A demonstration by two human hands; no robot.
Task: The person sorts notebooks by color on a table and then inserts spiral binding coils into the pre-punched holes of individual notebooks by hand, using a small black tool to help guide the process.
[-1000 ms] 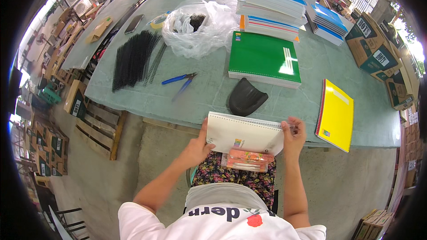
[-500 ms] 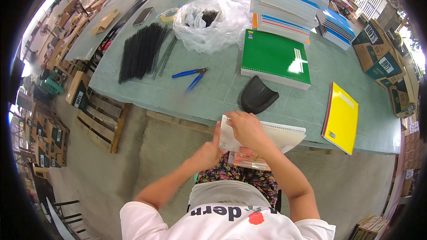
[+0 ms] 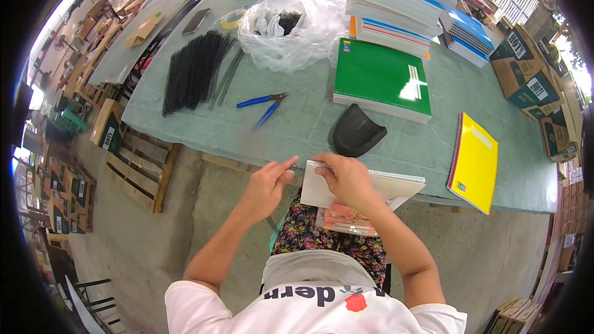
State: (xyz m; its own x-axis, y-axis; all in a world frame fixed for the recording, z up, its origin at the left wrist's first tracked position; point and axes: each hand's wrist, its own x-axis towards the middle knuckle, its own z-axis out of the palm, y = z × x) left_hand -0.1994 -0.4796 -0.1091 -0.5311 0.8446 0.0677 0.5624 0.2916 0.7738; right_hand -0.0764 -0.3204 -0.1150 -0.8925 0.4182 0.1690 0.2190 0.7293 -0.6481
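My right hand (image 3: 348, 180) grips a white-paged notebook (image 3: 317, 190) by its upper edge, where a row of binding holes runs along. The notebook stands tilted at the near table edge, above my lap. Just left of it, apart from the paper, my left hand (image 3: 265, 187) has index finger and thumb drawn together; what they pinch, if anything, is too small to make out. Beyond the right hand lies a black curved block (image 3: 357, 131). Blue-handled cutters (image 3: 265, 106) rest on the table, farther left. An orange packet (image 3: 346, 219) lies on my lap.
The green table (image 3: 297, 89) carries black plastic coils (image 3: 195, 74), a clear bag (image 3: 309, 43), a phone (image 3: 197, 20), tape (image 3: 232, 20), green notebooks (image 3: 380, 77), a tall notebook stack (image 3: 396, 12) and a yellow spiral notebook (image 3: 475, 164). Cardboard boxes (image 3: 526, 74) stand at right.
My left hand has left the notebook's left edge and moved left and upward, its index finger now pointing right. My right hand stays on the notebook's upper edge.
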